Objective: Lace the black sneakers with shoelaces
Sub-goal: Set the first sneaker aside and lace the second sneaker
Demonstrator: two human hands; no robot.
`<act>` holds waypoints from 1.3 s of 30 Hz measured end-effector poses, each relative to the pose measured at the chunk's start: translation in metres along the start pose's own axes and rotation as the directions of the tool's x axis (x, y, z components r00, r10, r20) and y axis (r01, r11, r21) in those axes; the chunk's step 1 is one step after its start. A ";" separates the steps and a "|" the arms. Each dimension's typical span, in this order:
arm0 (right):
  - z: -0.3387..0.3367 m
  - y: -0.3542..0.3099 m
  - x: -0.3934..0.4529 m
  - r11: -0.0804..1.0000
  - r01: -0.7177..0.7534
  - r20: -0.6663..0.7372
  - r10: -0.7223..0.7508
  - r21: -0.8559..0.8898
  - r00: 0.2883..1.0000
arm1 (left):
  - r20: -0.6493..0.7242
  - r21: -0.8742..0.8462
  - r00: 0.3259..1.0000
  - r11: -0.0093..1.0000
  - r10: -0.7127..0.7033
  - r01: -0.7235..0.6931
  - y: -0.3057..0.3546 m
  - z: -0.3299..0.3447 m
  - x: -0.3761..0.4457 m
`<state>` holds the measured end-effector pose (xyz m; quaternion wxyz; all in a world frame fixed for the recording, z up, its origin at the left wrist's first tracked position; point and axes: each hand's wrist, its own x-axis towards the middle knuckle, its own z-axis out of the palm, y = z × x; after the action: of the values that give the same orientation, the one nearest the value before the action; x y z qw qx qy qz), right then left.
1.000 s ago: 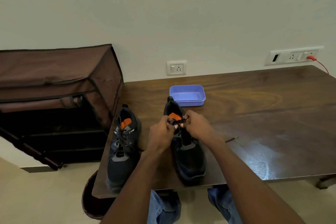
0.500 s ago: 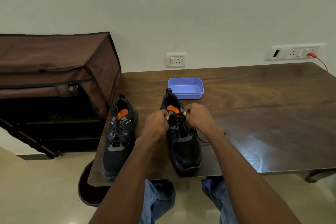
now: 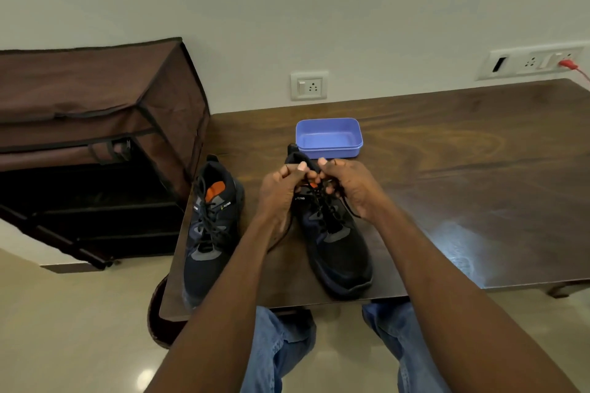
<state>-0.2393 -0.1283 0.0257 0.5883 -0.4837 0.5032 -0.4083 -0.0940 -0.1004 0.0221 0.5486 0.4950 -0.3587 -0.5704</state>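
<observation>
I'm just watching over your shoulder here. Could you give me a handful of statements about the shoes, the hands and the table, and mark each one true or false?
1. Both hands, left hand and right hand, work at the right sneaker. True.
2. The blue tray is full of shoelaces. False: nothing shows inside it.
3. The left sneaker lies on its side. False: it stands upright on the table, lace threaded.
4. The tray sits behind the right sneaker. True.
5. A red plug sits in the wall socket at right. True.
</observation>
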 end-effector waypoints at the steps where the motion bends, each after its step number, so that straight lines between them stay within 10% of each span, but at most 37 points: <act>1: -0.002 0.001 0.001 0.999 -0.018 0.025 0.017 0.039 1.000 | -0.004 0.006 1.000 1.000 0.014 -0.014 -0.002 0.000 0.001; 23: 0.017 0.015 0.001 0.997 -0.062 -0.095 0.066 0.047 0.993 | -0.096 -0.162 0.995 0.987 -0.018 0.003 -0.025 0.011 0.005; 39: 0.006 0.017 -0.007 1.000 -0.008 0.035 0.007 0.027 0.999 | 0.134 -0.130 0.958 0.954 -0.255 0.272 -0.003 -0.006 0.017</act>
<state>-0.2341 -0.1173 0.0103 0.6050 -0.4810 0.4891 -0.4042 -0.0879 -0.1156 0.0154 0.4809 0.4626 -0.2777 -0.6911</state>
